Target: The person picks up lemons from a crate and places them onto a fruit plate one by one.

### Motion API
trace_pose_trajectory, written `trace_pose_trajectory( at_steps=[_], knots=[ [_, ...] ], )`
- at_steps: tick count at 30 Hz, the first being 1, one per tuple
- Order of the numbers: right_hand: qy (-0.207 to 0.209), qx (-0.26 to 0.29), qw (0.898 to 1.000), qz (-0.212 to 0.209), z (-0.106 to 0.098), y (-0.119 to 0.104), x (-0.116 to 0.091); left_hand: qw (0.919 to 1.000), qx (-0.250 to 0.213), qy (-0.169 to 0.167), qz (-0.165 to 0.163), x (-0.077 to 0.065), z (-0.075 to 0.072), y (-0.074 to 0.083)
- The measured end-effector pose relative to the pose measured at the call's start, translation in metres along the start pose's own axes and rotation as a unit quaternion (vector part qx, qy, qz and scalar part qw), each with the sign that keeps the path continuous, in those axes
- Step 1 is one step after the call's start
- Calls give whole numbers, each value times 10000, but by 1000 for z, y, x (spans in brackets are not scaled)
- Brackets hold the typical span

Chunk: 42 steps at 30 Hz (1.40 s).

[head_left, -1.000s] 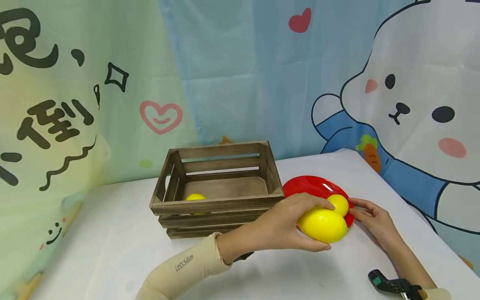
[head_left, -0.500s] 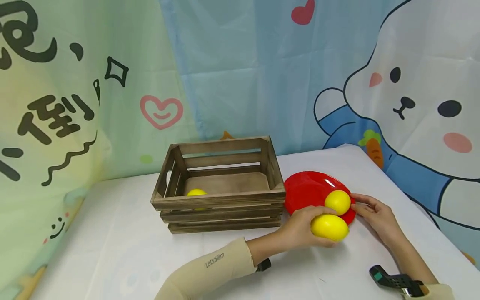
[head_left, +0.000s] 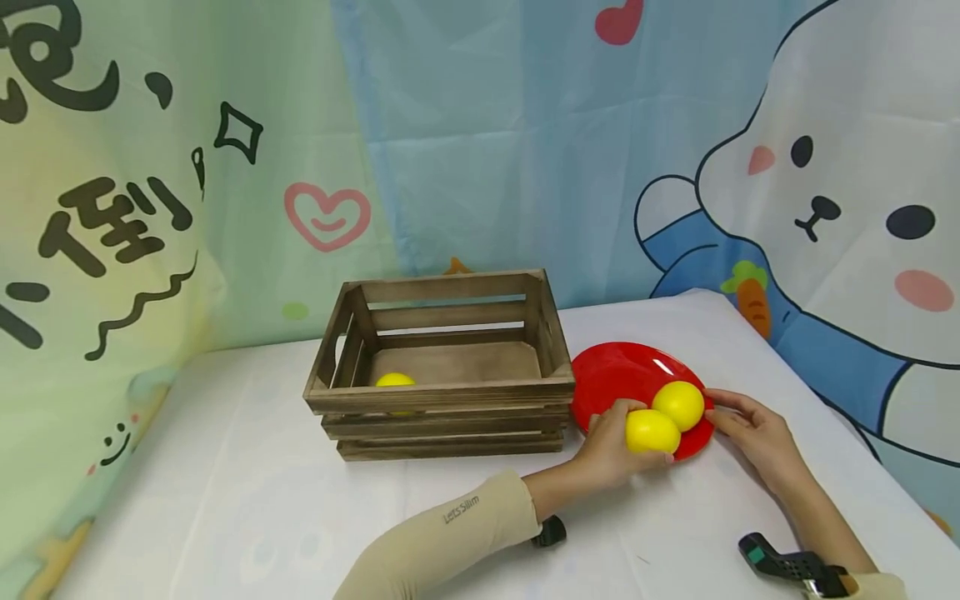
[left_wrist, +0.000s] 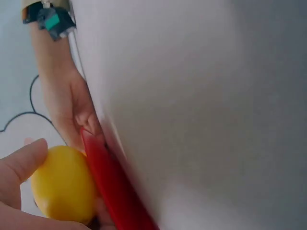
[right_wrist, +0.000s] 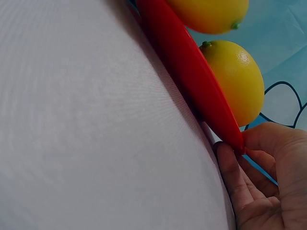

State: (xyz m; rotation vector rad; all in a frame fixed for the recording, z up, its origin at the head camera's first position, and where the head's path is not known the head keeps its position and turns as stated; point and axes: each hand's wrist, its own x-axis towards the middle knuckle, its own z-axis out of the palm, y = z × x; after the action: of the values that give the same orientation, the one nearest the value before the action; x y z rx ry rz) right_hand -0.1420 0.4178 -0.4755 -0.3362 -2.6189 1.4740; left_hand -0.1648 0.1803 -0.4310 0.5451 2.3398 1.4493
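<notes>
while right hand (head_left: 753,427) pinches red plate (head_left: 611,375), lower right of frame, left hand (head_left: 611,447) grips lemon (head_left: 651,432), lower left of 2nd lemon (head_left: 680,404).

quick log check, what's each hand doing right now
Left hand: closed, holding the nearer yellow lemon.
Right hand: closed, pinching the rim of the red plate.

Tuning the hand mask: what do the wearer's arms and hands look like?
Left hand and right hand: bare, no gloves. Left sleeve: beige, small dark lettering. Right sleeve: beige, only its end in view. Right wrist device: black, green patch, strapped on. Left wrist device: black, mostly hidden.
</notes>
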Motion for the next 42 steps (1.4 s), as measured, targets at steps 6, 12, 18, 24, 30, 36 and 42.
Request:
trace_pose_trajectory(
  at_steps=[6,12,18,24,30,36,42],
  knots=[
    [12,15,10000,9,-1,3,0,9991,123,66,-401,11,3,2],
    [-6,131,9999,-110,-1,4,0,9985,253,-101,-472,13,3,3],
    [-50,62,10000,-23,1,4,0,9973,426,-390,-459,10,2,2],
    [-98,81,9999,-99,-1,3,1,9982,483,-225,-261,11,2,0],
    [-104,187,9996,-198,-3,2,2,9966,821,-81,52,7,-1,3],
    [-76,128,9998,-138,-1,1,3,9944,1027,0,231,3,-4,3],
    [-115,231,9996,-95,-1,1,2,9888,1230,-153,837,-4,-7,-1]
  ],
)
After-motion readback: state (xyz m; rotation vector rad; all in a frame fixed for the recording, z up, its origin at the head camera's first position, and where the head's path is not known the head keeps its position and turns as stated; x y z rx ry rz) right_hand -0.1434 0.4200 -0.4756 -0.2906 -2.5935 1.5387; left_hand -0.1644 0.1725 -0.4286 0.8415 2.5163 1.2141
